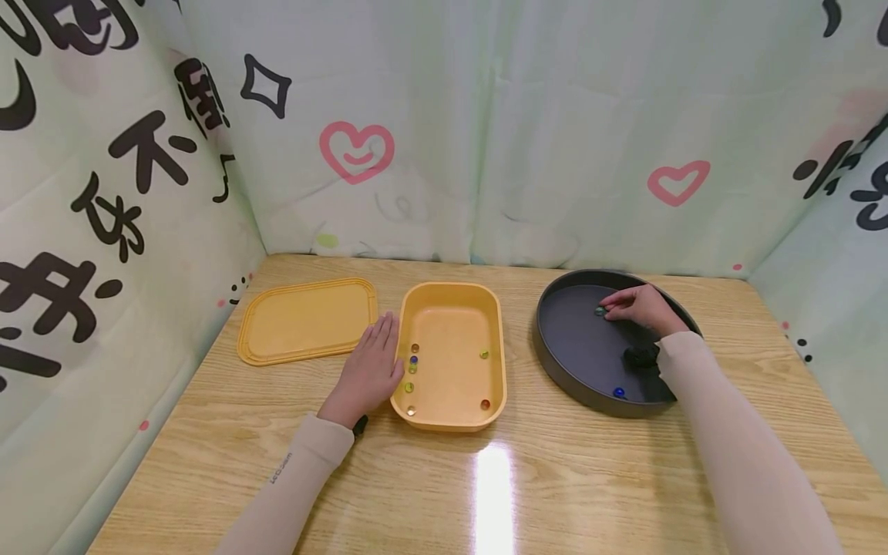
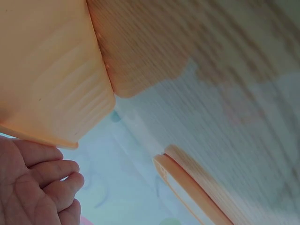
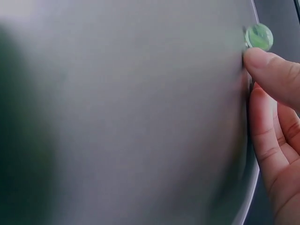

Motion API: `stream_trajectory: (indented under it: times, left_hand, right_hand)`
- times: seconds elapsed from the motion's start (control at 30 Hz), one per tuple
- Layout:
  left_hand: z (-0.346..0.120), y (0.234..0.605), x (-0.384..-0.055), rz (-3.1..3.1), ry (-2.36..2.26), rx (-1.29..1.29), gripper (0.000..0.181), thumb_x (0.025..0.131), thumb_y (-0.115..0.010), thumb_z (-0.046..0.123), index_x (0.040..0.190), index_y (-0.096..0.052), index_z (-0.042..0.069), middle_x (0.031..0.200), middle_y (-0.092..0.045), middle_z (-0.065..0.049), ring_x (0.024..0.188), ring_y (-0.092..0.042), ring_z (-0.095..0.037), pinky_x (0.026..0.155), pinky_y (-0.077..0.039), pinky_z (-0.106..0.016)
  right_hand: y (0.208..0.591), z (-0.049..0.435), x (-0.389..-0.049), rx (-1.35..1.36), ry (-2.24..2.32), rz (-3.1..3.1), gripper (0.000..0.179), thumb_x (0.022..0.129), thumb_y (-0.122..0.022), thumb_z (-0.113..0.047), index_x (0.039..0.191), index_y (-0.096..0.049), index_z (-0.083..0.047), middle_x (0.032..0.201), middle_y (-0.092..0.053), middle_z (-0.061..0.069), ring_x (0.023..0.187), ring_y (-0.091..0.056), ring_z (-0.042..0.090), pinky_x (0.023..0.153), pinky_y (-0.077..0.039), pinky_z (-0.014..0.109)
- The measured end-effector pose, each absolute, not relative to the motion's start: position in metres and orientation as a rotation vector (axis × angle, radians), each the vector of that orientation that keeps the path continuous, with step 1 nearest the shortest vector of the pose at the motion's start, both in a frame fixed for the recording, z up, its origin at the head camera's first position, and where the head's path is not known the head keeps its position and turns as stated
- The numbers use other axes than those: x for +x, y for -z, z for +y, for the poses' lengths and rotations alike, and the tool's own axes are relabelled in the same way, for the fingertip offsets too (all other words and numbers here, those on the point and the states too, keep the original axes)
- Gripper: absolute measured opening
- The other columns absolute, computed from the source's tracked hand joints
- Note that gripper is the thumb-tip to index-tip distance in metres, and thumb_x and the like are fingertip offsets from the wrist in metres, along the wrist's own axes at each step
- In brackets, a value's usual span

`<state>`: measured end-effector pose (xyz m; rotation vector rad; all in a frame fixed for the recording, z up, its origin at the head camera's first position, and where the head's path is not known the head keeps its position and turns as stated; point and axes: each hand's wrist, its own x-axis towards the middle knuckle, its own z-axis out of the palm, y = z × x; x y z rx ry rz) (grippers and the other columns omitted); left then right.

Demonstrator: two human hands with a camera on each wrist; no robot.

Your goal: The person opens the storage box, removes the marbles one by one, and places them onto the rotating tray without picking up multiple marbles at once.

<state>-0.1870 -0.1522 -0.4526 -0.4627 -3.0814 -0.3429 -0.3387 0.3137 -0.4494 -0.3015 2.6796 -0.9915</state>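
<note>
On the desk (image 1: 555,478), the lid (image 1: 307,321) lies at the tub's (image 1: 449,378) nine o'clock, the pan (image 1: 572,339) at its three. Marbles (image 1: 409,388) sit in the tub, mostly between seven and nine; another marble (image 1: 619,393) lies at the pan's six.

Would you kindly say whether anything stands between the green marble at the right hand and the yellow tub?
The dark pan's left wall rises between the green marble and the yellow tub; past it lie only tabletop and the tub's rim.
</note>
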Motion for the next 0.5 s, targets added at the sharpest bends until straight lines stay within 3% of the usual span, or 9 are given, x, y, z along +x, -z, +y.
stream_trajectory:
  times: [0.23, 0.5]
  left_hand:
    - [-0.152, 0.451, -0.186, -3.091, 0.364, -0.459, 0.063, 0.097, -0.039, 0.024, 0.148, -0.015, -0.005, 0.156, -0.017, -0.021, 0.146, -0.015, -0.032, 0.120, -0.015, -0.043]
    - [-0.151, 0.451, -0.186, -3.095, 0.364, -0.454, 0.064, 0.097, -0.040, 0.024, 0.148, -0.015, -0.005, 0.156, -0.016, -0.020, 0.146, -0.015, -0.031, 0.120, -0.014, -0.043]
  right_hand:
    - [0.448, 0.316, -0.338, -0.292, 0.957, 2.688, 0.033, 0.085, -0.068, -0.014, 0.113, -0.066, 0.005, 0.102, -0.071, 0.018, 0.073, -0.058, -0.006, 0.065, -0.048, 0.015]
    - [0.432, 0.314, -0.334, -0.317, 1.051, 2.682, 0.037, 0.086, -0.068, -0.015, 0.114, -0.063, 0.008, 0.095, -0.073, 0.010, 0.073, -0.060, -0.008, 0.068, -0.047, 0.008]
